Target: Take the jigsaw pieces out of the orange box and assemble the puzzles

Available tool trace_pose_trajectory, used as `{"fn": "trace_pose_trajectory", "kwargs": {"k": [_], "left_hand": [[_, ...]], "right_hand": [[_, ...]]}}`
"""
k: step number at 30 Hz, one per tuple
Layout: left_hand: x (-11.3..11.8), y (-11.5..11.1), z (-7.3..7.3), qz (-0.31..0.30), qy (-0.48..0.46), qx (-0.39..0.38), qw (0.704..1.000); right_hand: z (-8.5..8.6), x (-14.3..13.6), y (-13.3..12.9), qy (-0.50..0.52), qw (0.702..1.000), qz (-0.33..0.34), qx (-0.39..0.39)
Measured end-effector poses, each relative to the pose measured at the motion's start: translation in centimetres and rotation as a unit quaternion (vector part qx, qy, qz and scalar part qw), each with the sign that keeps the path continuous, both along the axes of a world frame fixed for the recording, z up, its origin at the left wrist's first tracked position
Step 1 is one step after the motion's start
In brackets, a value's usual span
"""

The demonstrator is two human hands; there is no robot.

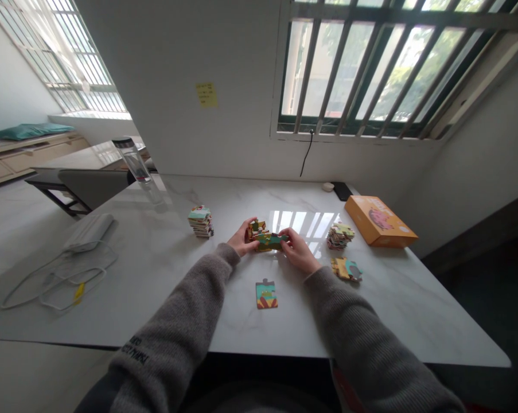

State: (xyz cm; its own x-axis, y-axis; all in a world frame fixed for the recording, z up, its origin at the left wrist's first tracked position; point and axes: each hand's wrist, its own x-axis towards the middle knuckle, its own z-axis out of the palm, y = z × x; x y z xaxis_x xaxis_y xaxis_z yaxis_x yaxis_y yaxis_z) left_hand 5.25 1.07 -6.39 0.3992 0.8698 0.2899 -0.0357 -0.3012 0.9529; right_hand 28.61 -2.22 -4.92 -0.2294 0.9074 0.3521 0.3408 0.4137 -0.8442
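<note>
My left hand (243, 238) is wrapped round the left side of a bunch of puzzle pieces (263, 236) above the middle of the table. At the right end of the same bunch, the fingers of my right hand (296, 250) pinch a green and brown piece. A single puzzle piece (266, 295) with a teal and red picture lies flat nearer to me. One stack of pieces (201, 221) stands to the left of my hands, another stack (340, 235) to the right. Just in front of the right stack lies a small group of pieces (347, 269).
An orange box (380, 221) lies at the table's right back, near a black flat object (342, 191) and a small white item (328, 186). A glass bottle (132, 161) stands at the back left. White cable (52, 281) and a white device (88, 232) lie left.
</note>
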Motion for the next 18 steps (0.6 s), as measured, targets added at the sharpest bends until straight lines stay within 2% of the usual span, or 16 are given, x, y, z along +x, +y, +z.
{"fn": "trace_pose_trajectory", "kwargs": {"k": [4, 7, 14, 18], "left_hand": [[0.0, -0.7, 0.3, 0.003, 0.024, 0.018, 1.0], [0.0, -0.5, 0.1, -0.006, 0.014, 0.024, 1.0], [-0.4, 0.8, -1.3, 0.001, 0.009, 0.021, 1.0], [-0.3, 0.8, -1.1, 0.022, 0.008, 0.002, 1.0]], "right_hand": [[-0.2, -0.9, -0.4, -0.099, 0.991, -0.002, 0.087], [-0.3, -1.1, -0.4, -0.128, 0.986, 0.004, 0.107], [0.4, -0.9, -1.3, -0.196, 0.97, -0.03, 0.14], [0.4, -0.9, -1.8, -0.208, 0.964, -0.043, 0.159]]}}
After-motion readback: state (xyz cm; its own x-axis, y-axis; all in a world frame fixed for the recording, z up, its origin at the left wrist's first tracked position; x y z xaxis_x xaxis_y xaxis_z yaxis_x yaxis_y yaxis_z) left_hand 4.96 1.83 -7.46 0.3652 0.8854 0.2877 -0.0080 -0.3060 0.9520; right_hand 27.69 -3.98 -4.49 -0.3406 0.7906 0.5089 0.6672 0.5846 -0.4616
